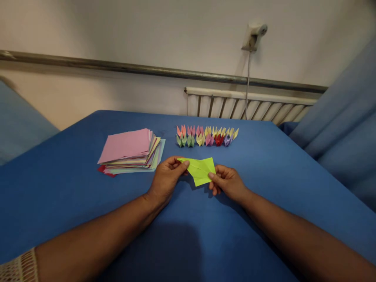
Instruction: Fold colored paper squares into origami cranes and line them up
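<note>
One fat stack of paper (126,147) sits left of the left fingers (183,167), looks flat and unfolded. Those fingers are pinching a lime green sheet (202,170), partly folded imo, not bird-shaped yet. Beyond the fingers, two rows of paper birds (209,140) look done. Right fingers (216,179) are clamped on the sheet's other end.

the left hand (166,178) and right hand (230,183) pinch a creased lime-green paper (201,170) between them over the blue table (70,196). a stack of coloured paper (126,147) lies to the left, and two rows of folded paper figures (219,140) stand just beyond.
</note>
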`<state>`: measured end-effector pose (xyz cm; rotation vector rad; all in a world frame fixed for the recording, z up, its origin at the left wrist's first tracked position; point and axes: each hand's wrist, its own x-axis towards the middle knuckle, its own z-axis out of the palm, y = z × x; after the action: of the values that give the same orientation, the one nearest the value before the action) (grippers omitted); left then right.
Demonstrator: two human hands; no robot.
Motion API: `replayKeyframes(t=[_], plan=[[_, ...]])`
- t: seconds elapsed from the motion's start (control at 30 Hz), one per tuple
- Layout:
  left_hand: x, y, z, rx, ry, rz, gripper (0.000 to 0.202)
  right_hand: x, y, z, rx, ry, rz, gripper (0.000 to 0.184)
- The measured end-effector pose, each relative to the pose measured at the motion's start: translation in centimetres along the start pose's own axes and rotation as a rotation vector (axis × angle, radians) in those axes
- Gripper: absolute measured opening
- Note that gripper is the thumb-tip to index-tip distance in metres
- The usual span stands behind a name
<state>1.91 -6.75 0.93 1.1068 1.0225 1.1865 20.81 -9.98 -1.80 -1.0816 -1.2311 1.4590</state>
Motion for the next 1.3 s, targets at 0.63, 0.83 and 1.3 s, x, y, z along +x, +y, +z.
replayKeyframes(t=[0.63, 0.83, 1.3], plan=[[-1.2, -0.1, 0.6, -0.057, -0.246, -0.122, 0.038, -0.2, 0.3, 0.8, 0.062, -0.008, 0.019, 0.036], [-1.1, -0.5, 0.8, -0.099, -0.199, -0.166, 0.033, -0.7, 0.2, 0.9, 0.098, -0.173, 0.033, 0.034], [-0.1, -0.7, 0.2, 0.001, -0.115, -0.086, 0.034, -0.7, -0.1, 0.3, 0.235, -0.29, 0.074, 0.053]])
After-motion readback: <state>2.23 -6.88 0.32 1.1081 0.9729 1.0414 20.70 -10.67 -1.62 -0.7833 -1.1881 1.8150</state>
